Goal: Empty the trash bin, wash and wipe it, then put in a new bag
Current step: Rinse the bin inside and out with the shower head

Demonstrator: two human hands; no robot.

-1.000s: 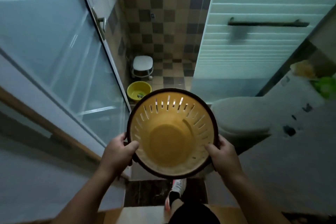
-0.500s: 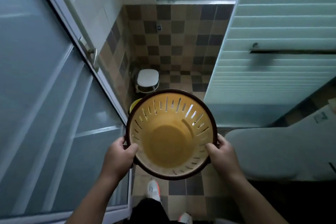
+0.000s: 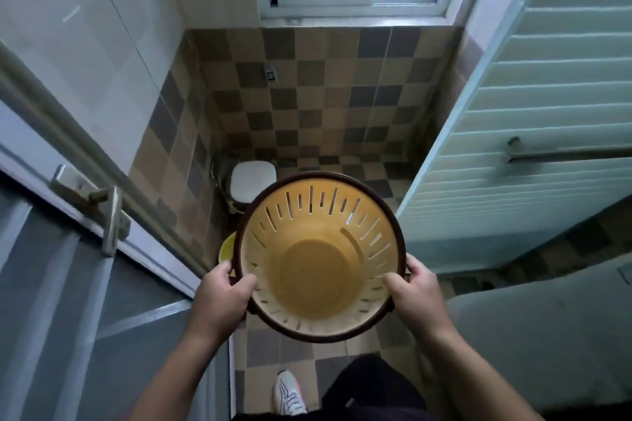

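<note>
I carry the round yellow trash bin in front of me, its mouth facing up at me. It has a dark brown rim and slotted walls, and its inside is bare with no bag. My left hand grips the rim on the left, thumb inside. My right hand grips the rim on the right in the same way. The bin hangs over the checkered bathroom floor.
A glass door with a metal handle stands open on the left. A white stool and a yellow basin sit on the floor ahead. A louvred panel with a rail lies to the right, a pale toilet below it.
I have stepped through the doorway further into the bathroom. The bin stays held in both hands; the stool, window and door handle have drawn closer.
</note>
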